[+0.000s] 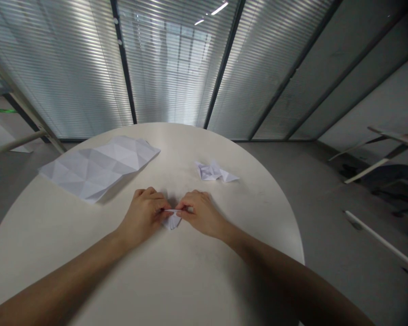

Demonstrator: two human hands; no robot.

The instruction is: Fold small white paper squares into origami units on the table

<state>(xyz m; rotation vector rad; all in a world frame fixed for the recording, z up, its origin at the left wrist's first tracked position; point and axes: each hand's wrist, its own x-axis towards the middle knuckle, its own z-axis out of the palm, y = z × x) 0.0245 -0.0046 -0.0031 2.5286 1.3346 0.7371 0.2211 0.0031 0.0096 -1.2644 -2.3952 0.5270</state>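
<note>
Between my two hands is a small folded piece of white paper [172, 221], fanned out in pleats toward me with a straight upper edge. My left hand [145, 209] pinches that edge from the left, thumb and fingers closed on it. From the other side my right hand [199, 212] grips it the same way, its thumb and forefinger pressed together at the right end. The fingers cover both ends of the paper. Both hands are low over the table, near its middle.
A large creased sheet of white paper [102, 165] lies at the left of the round white table [177, 280]. Beyond my right hand is a small folded paper shape [212, 172]. Glass panels with blinds [177, 68] stand behind the table; chairs or table frames [387, 145] are at the right.
</note>
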